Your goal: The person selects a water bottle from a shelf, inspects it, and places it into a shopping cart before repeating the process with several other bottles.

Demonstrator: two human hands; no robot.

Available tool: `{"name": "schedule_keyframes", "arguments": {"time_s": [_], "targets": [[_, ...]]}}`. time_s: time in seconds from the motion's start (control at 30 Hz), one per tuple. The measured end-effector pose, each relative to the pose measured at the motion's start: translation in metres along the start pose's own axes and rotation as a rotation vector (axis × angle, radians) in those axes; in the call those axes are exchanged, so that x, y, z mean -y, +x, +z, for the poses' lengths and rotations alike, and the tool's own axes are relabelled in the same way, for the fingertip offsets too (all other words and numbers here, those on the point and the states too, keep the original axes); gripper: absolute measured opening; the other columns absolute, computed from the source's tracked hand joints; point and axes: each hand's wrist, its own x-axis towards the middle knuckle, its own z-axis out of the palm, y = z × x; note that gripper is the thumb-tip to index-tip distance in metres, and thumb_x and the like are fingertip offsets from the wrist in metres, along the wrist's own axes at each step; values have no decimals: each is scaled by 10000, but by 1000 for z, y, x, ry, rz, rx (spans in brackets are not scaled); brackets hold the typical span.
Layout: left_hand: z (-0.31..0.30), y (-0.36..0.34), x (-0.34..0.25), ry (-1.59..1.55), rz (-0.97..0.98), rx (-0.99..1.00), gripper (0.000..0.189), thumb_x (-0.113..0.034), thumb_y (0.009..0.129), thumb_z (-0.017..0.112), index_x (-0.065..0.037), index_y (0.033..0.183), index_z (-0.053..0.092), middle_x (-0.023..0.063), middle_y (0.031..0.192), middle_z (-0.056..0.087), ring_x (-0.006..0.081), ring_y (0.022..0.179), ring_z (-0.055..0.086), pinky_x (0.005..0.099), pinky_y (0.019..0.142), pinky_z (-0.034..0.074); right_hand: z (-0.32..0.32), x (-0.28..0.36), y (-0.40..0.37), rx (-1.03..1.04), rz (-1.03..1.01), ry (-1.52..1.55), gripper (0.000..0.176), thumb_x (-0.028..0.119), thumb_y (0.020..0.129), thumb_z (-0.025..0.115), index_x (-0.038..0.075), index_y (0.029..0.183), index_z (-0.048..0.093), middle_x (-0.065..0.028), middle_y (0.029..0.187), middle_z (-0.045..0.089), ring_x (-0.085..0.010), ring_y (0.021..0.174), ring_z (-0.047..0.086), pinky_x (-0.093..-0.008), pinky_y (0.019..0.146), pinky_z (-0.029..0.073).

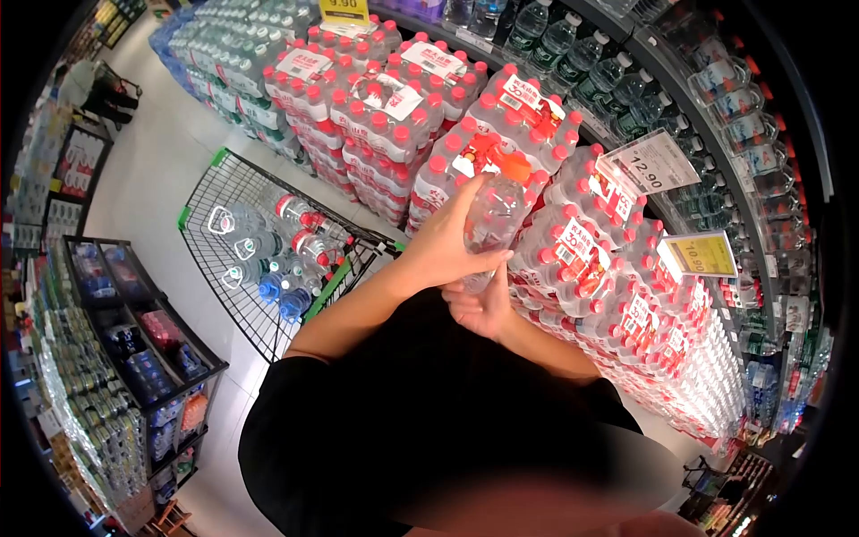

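Observation:
A clear plastic bottle with an orange cap (495,215) is tilted in front of my body, its cap pointing up and away. My left hand (440,242) is wrapped round the bottle's side, the thumb across its lower part. Close beneath, my right hand (481,309) has its fingers curled at the bottle's bottom end. Red-capped bottle packs (573,255) stand stacked just beyond and to the right of both hands.
To the left, a wire shopping cart (208,201) holds several bottles with red, blue and clear handles or caps. Price signs (649,166) stick out above the packs. Shelves of bottles curve along the right. A dark rack (148,322) stands at left; a person pushes a cart at the upper left.

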Motion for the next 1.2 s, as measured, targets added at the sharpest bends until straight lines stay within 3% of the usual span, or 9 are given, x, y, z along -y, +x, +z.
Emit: {"name": "schedule_keyframes", "arguments": {"time_s": [0.1,0.2,0.33,0.47,0.67,0.7,0.83,1.07,1.2], "targets": [[7,10,4,-414,13,117,975,-146,696,819,-25,1457,222,158,1450,345,249,1329,365,383,1078,317,-20,15,-1,286,265,110,604,673,814,514,107,1018,564,-36,658,443,-80,366,303,-186,315,240],[17,24,8,-359,109,149,986,-104,684,813,-50,1467,216,142,1444,337,246,1344,332,380,1098,287,-37,30,7,460,406,98,504,584,828,526,108,981,586,-28,605,415,-75,346,279,-198,308,228],[30,40,-8,-317,54,142,1065,-109,650,835,-32,1477,168,165,1393,361,238,1255,431,373,1024,387,-34,55,-2,398,453,18,405,479,836,484,96,901,597,-21,547,376,-78,332,259,-220,297,195],[50,63,8,-71,25,214,1038,-188,654,844,-12,1462,217,183,1339,433,246,1198,503,379,975,440,-40,78,-19,425,448,116,623,702,822,434,99,874,582,-37,554,370,-83,345,261,-210,304,203],[77,110,-26,19,58,247,1012,-260,602,869,6,1399,305,146,1178,580,237,1113,579,377,933,473,-21,120,-65,357,200,-59,903,919,699,300,106,977,579,-49,586,386,-98,369,283,-204,320,239],[83,119,-26,-8,92,262,1015,-264,592,879,13,1385,308,154,1203,565,247,1132,565,384,951,460,-18,126,-73,299,113,-165,1101,966,624,203,97,1207,545,-65,608,425,-119,377,317,-221,336,262],[101,166,-46,57,314,64,1032,-265,568,913,10,1365,318,171,1253,517,260,1176,528,380,980,440,-1,142,-103,370,-62,-321,1168,940,651,134,115,1454,327,-101,706,506,-164,517,430,-255,413,313],[139,330,-134,-99,796,-284,959,-97,606,895,-18,1343,287,119,1302,436,232,1178,491,377,1012,414,-32,168,-138,371,-194,-317,1125,917,696,190,85,1434,354,-110,723,503,-178,556,433,-261,461,330],[153,413,-159,51,878,-227,979,-69,589,894,-26,1355,286,126,1320,431,240,1231,455,385,1066,364,-49,173,-147,380,-288,-311,1055,878,760,173,68,1396,402,-95,744,514,-181,578,449,-276,500,354]]}}
